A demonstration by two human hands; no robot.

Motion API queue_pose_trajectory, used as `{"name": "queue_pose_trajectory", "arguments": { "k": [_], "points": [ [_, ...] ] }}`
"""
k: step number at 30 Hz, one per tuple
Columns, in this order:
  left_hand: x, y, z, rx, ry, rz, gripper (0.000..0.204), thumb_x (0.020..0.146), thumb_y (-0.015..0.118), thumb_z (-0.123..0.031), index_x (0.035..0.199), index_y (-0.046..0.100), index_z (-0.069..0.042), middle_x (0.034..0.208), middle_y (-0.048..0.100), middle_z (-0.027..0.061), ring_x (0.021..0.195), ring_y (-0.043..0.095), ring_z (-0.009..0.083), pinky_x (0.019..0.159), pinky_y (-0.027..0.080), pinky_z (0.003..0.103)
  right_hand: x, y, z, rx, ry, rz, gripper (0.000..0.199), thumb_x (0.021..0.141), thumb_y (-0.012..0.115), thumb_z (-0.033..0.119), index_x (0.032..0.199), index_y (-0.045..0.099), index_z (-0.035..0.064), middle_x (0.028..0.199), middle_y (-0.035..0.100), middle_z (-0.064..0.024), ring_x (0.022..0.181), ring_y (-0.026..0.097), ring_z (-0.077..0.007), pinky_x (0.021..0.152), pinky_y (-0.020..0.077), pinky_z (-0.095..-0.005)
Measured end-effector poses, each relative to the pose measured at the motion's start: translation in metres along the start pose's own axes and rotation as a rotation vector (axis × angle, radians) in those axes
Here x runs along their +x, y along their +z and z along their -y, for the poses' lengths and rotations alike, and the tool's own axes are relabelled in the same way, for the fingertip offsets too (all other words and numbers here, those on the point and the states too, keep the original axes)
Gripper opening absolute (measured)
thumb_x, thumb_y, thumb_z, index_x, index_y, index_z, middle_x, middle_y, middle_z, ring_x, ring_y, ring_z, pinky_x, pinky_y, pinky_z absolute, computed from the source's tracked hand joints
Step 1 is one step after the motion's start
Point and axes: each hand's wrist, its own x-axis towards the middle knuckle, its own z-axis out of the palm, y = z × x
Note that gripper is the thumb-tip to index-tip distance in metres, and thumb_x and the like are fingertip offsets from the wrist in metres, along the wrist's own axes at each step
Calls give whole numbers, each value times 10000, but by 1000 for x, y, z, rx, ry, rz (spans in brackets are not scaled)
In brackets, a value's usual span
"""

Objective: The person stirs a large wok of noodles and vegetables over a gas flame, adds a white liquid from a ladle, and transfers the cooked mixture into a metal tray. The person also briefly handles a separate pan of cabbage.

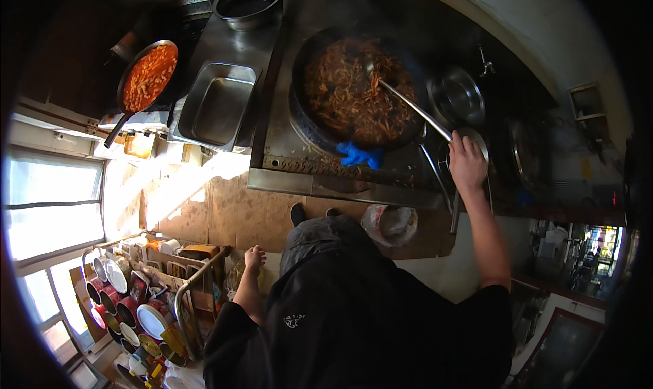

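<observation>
My right hand [468, 161] is closed around the end of a long metal ladle [415, 108]. The ladle's head rests among brown, saucy noodle-like strips [347, 106] in a large dark wok [297, 103], partly sunk in the food. Steam blurs the wok's far side. A bunched blue cloth or glove [359, 155] lies against the wok's near rim. Down by my left side, well away from the stove, my left hand [255, 257] hangs with its fingers loosely curled and nothing visible in them.
A pan of red sauce with pale pieces [148, 77] sits at the far left, beside a rectangular steel tray [218, 103]. Steel bowls [457, 96] stand right of the wok. Behind my left hand is a rack of cans [129, 311]; a plastic-lined bin [389, 224] stands below the stove.
</observation>
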Motion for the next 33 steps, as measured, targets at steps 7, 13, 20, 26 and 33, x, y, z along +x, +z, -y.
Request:
{"name": "queue_pose_trajectory", "arguments": {
  "k": [7,13,20,26,33],
  "points": [
    [34,-5,-38,3,67,67,261,964,491,-289,1010,607,-61,813,637,63,636,615,185,540,476,315,-47,86,62,142,90,212,278,861,567,99,1136,546,66,1039,511,-114,854,607,-339,680,521,-453],
    [13,22,-75,14,157,6,241,956,497,-246,990,611,-36,753,605,54,578,577,153,481,433,280,-53,81,83,435,375,195,424,752,662,17,1150,538,93,1137,537,-138,970,604,-393,764,517,-465],
    [14,29,-53,-88,79,-5,223,947,502,-225,959,606,-28,719,591,66,544,563,168,448,425,282,-70,66,42,347,430,-71,318,787,670,41,1089,585,92,1025,594,-113,874,630,-357,700,511,-458],
    [11,48,-28,-69,25,16,210,928,524,-214,970,610,-28,719,596,80,520,552,181,441,426,296,-84,81,25,1157,501,160,212,826,696,118,998,621,20,691,582,-60,617,597,-208,547,452,-298],
    [-15,88,-48,72,139,3,240,923,530,-233,992,624,-23,755,623,65,564,581,162,488,453,293,-83,64,41,1913,832,471,180,922,597,197,982,577,29,649,485,9,402,362,-46,360,256,-203]
  ]
}}
